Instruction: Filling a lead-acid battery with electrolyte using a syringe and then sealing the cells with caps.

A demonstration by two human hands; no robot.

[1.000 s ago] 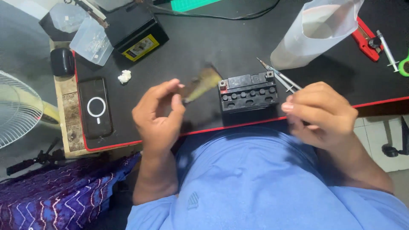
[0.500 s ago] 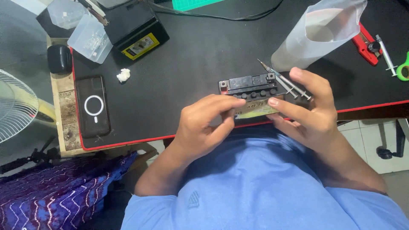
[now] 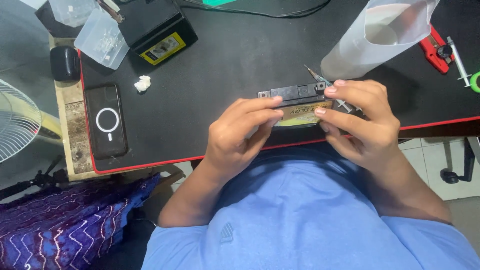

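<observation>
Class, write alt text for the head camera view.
Both hands, left hand and right hand, grip a small black battery with a yellow label at the near edge of a black desk mat. A phone lies to the left.

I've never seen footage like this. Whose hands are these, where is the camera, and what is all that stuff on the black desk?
There is no machine here: a person in a blue shirt works with bare hands, and the single camera sits on their head, looking down. The left hand and right hand both grip a small black battery with a yellow label at the near edge of the black mat. The right hand also holds a thin metal tool. Further left lie a dark phone, a white crumpled scrap, a second black battery and clear plastic boxes. At the right stand a translucent container, a red tool and a syringe. A fan sits at far left.
</observation>
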